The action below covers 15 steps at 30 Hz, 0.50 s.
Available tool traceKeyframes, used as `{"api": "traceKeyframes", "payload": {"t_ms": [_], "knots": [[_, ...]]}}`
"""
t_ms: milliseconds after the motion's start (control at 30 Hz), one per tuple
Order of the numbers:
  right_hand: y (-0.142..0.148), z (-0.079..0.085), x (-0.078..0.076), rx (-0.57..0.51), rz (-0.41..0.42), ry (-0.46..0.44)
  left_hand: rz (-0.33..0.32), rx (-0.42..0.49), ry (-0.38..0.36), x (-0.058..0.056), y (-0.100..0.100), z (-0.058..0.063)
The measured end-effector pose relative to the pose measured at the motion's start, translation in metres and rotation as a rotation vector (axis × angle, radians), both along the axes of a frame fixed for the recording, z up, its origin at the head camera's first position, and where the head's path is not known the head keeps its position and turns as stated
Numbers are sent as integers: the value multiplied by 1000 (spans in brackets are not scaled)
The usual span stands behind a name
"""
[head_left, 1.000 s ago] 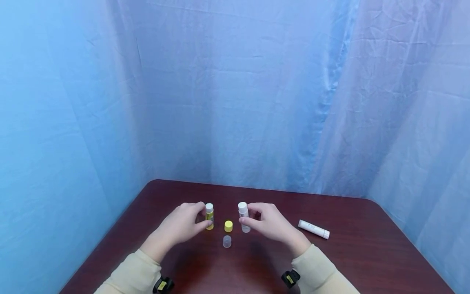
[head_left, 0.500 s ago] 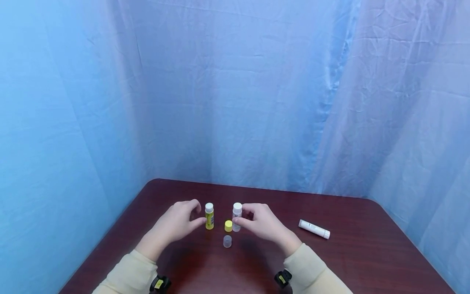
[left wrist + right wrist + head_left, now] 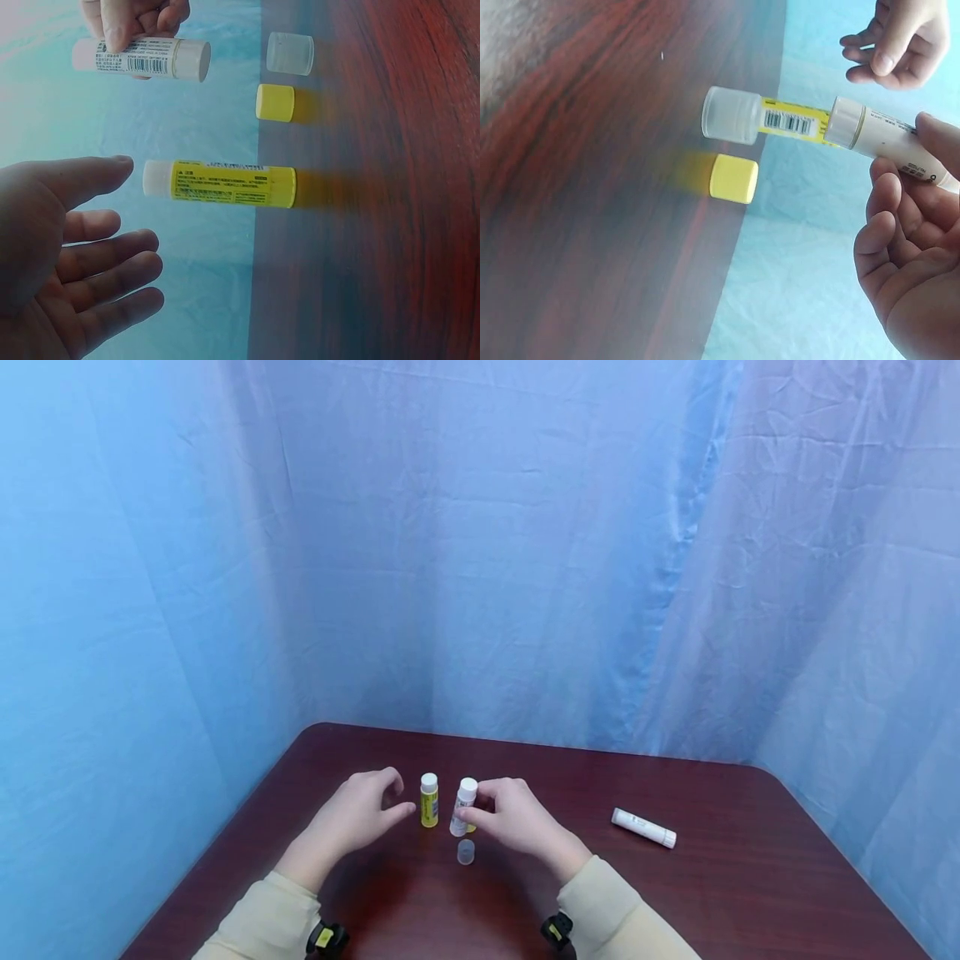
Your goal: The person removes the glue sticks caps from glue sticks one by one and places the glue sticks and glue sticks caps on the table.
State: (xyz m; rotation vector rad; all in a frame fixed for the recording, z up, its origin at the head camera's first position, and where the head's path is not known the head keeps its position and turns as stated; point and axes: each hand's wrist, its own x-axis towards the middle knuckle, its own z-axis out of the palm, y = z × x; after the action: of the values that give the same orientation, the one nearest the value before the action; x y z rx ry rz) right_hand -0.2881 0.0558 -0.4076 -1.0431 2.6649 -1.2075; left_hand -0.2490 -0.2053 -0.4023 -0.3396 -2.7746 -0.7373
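Note:
My right hand (image 3: 517, 818) pinches a white glue stick (image 3: 463, 806) between thumb and fingers, holding it off the table and slightly tilted. To its left, a yellow glue stick (image 3: 429, 802) with a white top stands upright. My left hand (image 3: 356, 814) is beside that yellow stick without touching it, its fingers (image 3: 112, 277) relaxed and holding nothing. A translucent cap (image 3: 466, 852) stands on the table in front of the white stick. The yellow cap (image 3: 275, 103) stands nearby; in the head view the white stick and right hand mostly hide it.
Another white glue stick (image 3: 643, 828) lies on its side at the right of the dark red-brown table (image 3: 750, 877). Blue curtains (image 3: 480, 568) hang behind and at both sides. A black band device (image 3: 327, 937) is worn on each wrist.
The right hand has carried the white glue stick leftward, over in front of the yellow cap. The left hand has let go of the yellow glue stick and drawn slightly left.

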Motion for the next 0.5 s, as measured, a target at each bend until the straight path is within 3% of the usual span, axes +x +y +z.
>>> {"api": "traceKeyframes", "payload": {"t_ms": [167,500], "knots": [[-9,-5,0,11,10,27,10,10,-14,0,-3,-4],[-31,-12,4,45,-1,-17,16,8,-10,-2,-10,-11]]}}
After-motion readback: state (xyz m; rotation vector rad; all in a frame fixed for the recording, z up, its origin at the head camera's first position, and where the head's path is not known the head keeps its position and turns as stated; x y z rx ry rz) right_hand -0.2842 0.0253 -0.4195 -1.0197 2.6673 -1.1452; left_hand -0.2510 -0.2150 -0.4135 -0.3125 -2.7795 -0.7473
